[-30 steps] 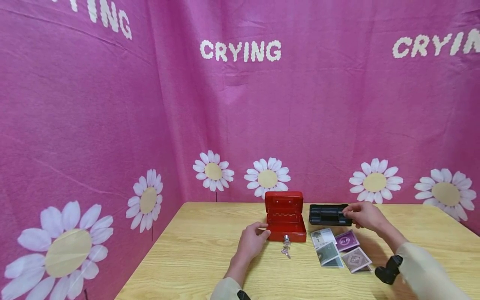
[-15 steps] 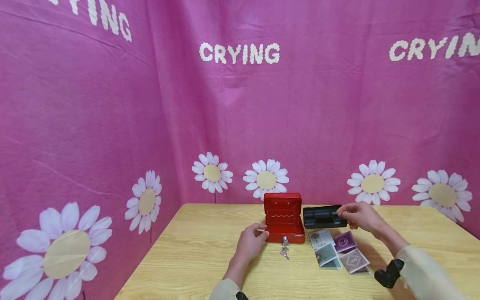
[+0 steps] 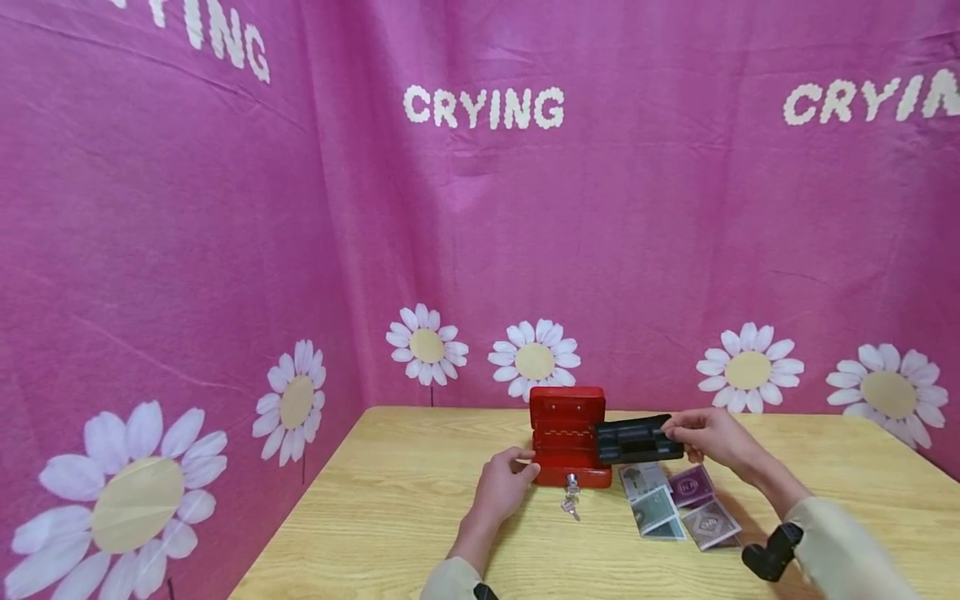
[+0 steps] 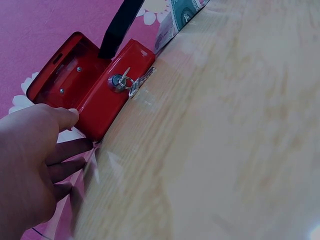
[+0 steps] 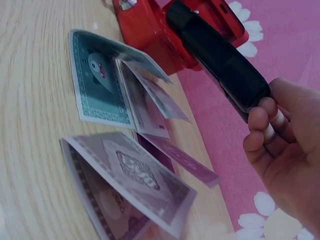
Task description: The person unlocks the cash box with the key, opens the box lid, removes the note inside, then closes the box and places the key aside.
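A red metal cash box [image 3: 573, 477] stands with its lid raised on the wooden table. Keys [image 4: 135, 86] on a ring hang from the lock at its front. My left hand [image 3: 504, 483] rests at the box's left side, thumb and fingertips right at its front corner, fingers loosely extended. My right hand [image 3: 716, 437] pinches the right end of a black compartment tray [image 3: 637, 442] between thumb and fingers. The tray is held up, slightly tilted, and its left end overlaps the box's right edge in the head view.
Several folded play banknotes [image 3: 656, 508] lie on the table [image 3: 570, 558] in front of the tray, right of the box. A pink cloth [image 3: 600, 208] with daisies hangs behind and to the left of the table.
My right hand has lifted the tray and carried it left and slightly toward me, from behind the banknotes to the box's right edge. My left hand has stayed at the box.
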{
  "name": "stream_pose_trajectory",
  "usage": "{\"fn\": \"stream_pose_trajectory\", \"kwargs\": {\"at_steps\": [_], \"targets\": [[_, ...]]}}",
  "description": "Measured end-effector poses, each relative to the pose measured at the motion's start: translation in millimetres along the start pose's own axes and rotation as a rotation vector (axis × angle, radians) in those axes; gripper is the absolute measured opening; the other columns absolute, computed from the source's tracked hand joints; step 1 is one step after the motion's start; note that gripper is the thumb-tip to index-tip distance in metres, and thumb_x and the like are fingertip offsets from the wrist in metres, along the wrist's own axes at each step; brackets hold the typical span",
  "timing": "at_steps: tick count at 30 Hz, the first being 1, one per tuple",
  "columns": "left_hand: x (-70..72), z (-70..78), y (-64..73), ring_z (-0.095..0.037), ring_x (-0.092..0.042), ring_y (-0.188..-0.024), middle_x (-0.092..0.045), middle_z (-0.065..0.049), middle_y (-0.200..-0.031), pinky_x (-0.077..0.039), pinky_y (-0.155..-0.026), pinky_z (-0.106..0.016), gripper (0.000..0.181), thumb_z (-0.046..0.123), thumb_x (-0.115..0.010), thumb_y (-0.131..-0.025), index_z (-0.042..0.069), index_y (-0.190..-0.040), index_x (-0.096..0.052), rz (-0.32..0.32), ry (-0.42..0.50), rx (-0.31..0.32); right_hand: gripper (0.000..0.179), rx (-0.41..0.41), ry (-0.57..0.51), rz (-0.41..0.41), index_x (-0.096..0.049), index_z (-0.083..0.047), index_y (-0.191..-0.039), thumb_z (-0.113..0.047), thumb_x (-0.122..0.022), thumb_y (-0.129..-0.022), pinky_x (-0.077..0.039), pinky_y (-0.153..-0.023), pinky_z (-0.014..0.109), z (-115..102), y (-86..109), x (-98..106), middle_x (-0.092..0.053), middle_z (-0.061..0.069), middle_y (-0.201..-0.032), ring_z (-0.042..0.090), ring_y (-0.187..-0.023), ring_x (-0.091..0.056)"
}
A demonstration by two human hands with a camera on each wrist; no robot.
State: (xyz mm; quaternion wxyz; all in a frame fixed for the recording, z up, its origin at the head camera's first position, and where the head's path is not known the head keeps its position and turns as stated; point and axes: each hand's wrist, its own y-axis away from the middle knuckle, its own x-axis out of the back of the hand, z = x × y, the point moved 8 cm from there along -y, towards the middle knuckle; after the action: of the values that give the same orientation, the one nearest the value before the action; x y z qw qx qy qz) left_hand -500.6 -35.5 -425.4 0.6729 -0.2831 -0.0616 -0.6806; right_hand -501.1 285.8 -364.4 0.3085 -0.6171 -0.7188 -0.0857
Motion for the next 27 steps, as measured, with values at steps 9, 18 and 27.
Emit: {"fn": "stream_pose_trajectory", "kwargs": {"at_steps": [9,18,27], "targets": [[0.5,2.1,1.1,-0.011,-0.065,-0.082,-0.074,0.0,-0.09,-0.052,-0.076,-0.033,0.024,0.019,-0.068,-0.094,0.008,-0.115,-0.072,0.002,-0.002,-0.022,0.024,0.016,-0.005,0.003,-0.067,0.007,-0.111,-0.013,-0.06,-0.098,-0.049,-0.054,0.029,-9,-5.6,-14,-0.056,0.001,-0.067,0.008,-0.056,-0.052],[2.6,1.1,0.0,-0.011,-0.065,-0.083,-0.074,-0.002,-0.092,-0.053,-0.078,-0.033,0.025,0.017,-0.067,-0.094,0.006,-0.116,-0.071,0.006,0.014,-0.017,0.022,0.041,-0.04,0.001,-0.067,0.008,-0.108,-0.009,-0.06,-0.097,-0.046,-0.05,0.026,-26,-17.3,-37,-0.055,0.001,-0.065,0.008,-0.055,-0.051],[0.3,-1.3,-0.7,-0.01,-0.065,-0.083,-0.074,0.0,-0.091,-0.053,-0.079,-0.033,0.024,0.019,-0.067,-0.094,0.009,-0.115,-0.072,0.0,0.019,-0.027,0.02,0.052,-0.064,0.021,-0.068,0.008,-0.105,-0.008,-0.061,-0.096,-0.047,-0.052,0.025,-30,-29.4,-63,-0.055,0.0,-0.066,0.009,-0.055,-0.051]]}}
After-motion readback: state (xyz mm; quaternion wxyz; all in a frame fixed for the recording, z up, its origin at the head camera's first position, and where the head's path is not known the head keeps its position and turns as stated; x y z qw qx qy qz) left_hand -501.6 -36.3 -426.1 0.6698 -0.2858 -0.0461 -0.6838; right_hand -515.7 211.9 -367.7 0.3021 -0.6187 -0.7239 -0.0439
